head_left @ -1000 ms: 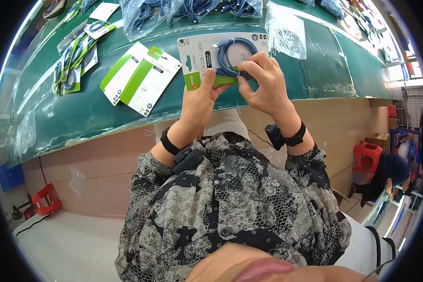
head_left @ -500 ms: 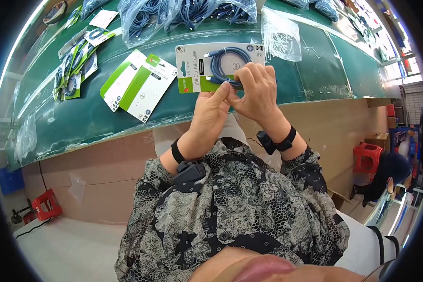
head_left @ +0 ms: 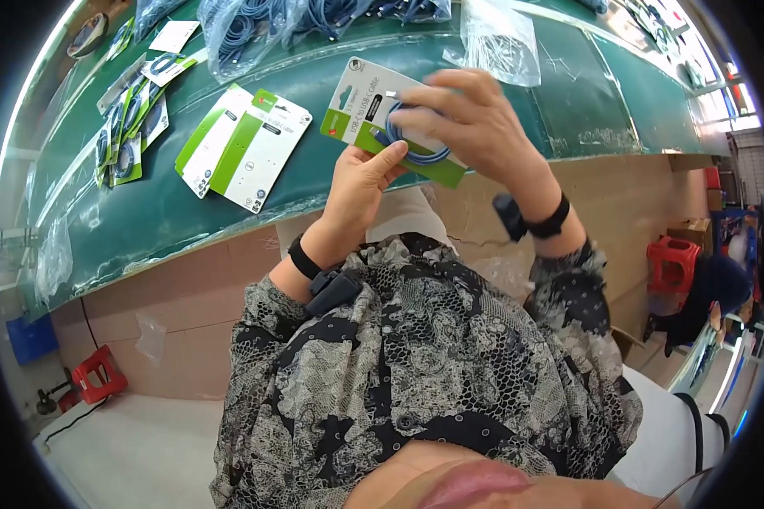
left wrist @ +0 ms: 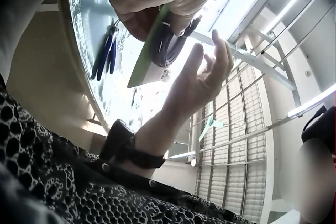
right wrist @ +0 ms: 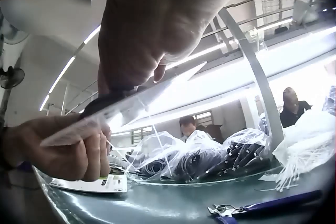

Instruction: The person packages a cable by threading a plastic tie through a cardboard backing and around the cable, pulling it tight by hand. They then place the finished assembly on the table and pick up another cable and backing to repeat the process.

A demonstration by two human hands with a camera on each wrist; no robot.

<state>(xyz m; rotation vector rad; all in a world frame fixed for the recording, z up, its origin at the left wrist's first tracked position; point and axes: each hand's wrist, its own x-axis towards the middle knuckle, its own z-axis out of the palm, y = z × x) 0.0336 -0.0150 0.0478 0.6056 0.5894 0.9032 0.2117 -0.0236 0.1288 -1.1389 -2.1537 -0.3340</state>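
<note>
My left hand (head_left: 358, 191) grips a white-and-green backing card (head_left: 348, 97), thumb on its front and the other fingers behind. On the card lies a coiled blue USB-C cable (head_left: 430, 157), partly covered by my right hand (head_left: 484, 123). That hand is blurred in the head view. In the left wrist view the right hand's fingers (left wrist: 219, 50) spread loosely apart from the card, holding nothing. Thin white tie ends (right wrist: 152, 124) hang behind the tilted card in the right wrist view. Two cards without cables (head_left: 267, 148) lie on the table to the left.
Carded cables (head_left: 132, 119) are heaped at the far left of the green table (head_left: 518, 136). Bags of blue cables (head_left: 255, 30) stand at the back, beside a bag of white ties (head_left: 501, 51). Blue-handled cutters (right wrist: 273, 203) lie on the table.
The right hand has left the cable's lower edge and lifted rightward, its fingers loosening. The left hand has shifted left and its thumb now presses at the cable; the card has turned clockwise.
</note>
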